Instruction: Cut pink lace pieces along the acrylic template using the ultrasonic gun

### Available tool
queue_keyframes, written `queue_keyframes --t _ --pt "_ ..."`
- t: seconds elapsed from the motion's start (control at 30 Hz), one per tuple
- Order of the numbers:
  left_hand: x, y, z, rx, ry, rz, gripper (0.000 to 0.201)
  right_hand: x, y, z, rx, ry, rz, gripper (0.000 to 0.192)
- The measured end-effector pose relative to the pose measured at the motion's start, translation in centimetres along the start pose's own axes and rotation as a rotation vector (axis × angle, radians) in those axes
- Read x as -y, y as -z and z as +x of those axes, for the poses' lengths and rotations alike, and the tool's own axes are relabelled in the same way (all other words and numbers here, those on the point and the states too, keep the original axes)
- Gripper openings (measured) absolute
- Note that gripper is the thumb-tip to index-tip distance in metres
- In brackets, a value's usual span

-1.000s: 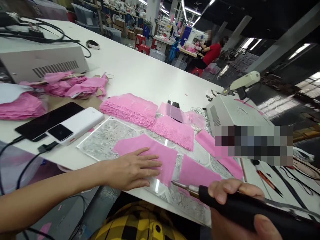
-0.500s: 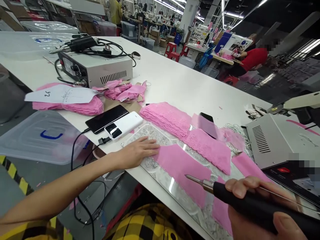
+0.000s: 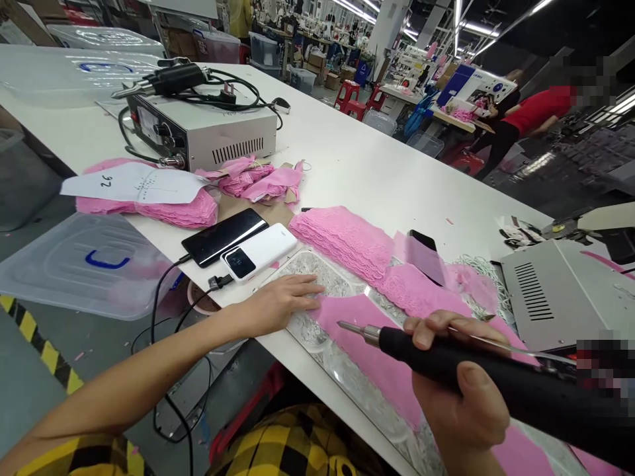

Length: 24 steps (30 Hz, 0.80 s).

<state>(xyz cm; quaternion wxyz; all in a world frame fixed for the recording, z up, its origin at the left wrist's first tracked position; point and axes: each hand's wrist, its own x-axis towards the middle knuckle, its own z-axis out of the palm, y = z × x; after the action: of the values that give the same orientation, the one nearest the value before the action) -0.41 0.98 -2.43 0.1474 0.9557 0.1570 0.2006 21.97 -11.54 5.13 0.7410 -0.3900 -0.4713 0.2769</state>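
Observation:
My left hand (image 3: 284,303) lies flat, fingers stretched out, on a clear patterned plate (image 3: 310,330). Its fingertips touch the narrow end of a flat pink fabric piece (image 3: 370,344). In my right hand (image 3: 459,390) is a black ultrasonic cutter (image 3: 421,350) with a pointed metal tip, aimed left over that piece. Whether the tip touches the fabric I cannot tell. A thin metal strip, perhaps tweezers, also runs along my right fingers. Beyond the plate's middle sit a stack of pink lace-edged pieces (image 3: 342,241) and a second pink pile (image 3: 421,291).
A grey control box (image 3: 223,132) with another black cutter on top stands at the back left. Nearer are a phone (image 3: 225,237), a white power bank (image 3: 260,251) and a paper pattern (image 3: 136,184) on pink fabric. Another grey box (image 3: 550,284) stands right. A person in red (image 3: 540,109) is in the distance.
My right hand has moved left with the cutter, bringing its tip nearer my left hand. The left hand stays flat on the plate. The distant person in red has risen and shifted right.

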Motion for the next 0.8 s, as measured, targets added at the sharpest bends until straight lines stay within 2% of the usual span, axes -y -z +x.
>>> queue_keyframes --t 0.17,0.27,0.37,0.5,0.6,0.7,0.8 --pt "0.0 -0.3 -0.2 -0.030 0.003 -0.002 0.055 -1.1 -1.5 0.4 0.092 -0.003 0.039 0.018" --pt "0.1 -0.3 -0.4 -0.050 -0.027 0.016 0.059 -0.6 -0.9 0.9 0.077 0.014 0.016 0.019" --pt "0.3 -0.1 -0.5 -0.051 -0.071 0.024 0.062 0.8 1.4 1.3 -0.035 0.061 -0.059 0.021" --pt "0.2 0.3 -0.5 -0.022 -0.180 0.017 0.073 2.7 5.9 1.2 -0.232 0.142 -0.201 0.021" --pt "-0.3 0.4 -0.5 0.034 -0.223 0.022 0.073 3.2 8.8 0.5 -0.361 0.141 -0.261 0.021" --pt "-0.8 0.7 -0.5 0.100 -0.184 0.054 0.069 2.9 10.2 0.0 -0.417 0.129 -0.279 0.022" --pt "-1.1 1.1 -0.3 0.135 -0.154 0.068 0.067 2.6 10.3 0.0 -0.423 0.144 -0.299 0.024"
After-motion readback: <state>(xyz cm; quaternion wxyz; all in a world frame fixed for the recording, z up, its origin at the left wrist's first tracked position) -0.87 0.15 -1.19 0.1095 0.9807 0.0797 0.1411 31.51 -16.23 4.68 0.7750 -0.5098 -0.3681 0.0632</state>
